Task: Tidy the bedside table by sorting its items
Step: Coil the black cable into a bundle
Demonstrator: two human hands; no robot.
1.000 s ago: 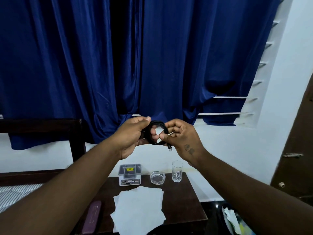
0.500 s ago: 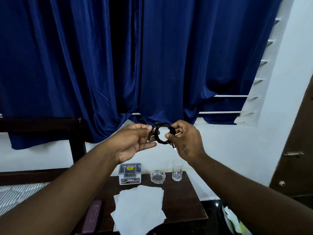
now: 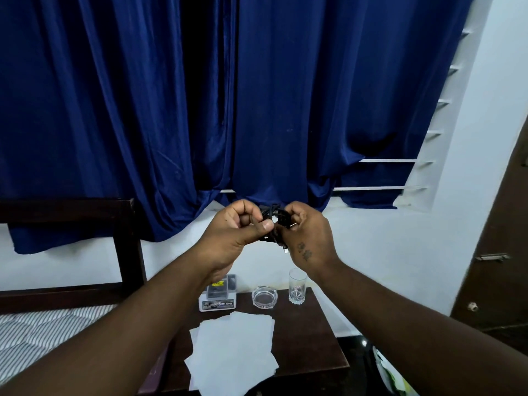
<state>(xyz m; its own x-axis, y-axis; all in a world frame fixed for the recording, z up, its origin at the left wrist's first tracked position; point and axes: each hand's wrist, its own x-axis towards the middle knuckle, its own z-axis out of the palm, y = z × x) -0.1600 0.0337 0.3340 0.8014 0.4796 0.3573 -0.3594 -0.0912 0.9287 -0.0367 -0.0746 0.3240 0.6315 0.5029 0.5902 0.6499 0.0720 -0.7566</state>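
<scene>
We hold the coiled black cable (image 3: 271, 221) up over the tabletop (image 3: 320, 332), left hand (image 3: 237, 238) and right hand (image 3: 308, 238) both pinching it, probably to keep its loops from springing loose.

A dark brown wooden bedside table (image 3: 320, 344) is standing against the white wall, carrying a loose spread of white paper sheets (image 3: 234, 352) toward its front. Along its back edge are sitting a small white box with a clear lid (image 3: 217, 300), a round clear glass ashtray (image 3: 264, 296) and an upright clear drinking glass (image 3: 297, 286).
</scene>
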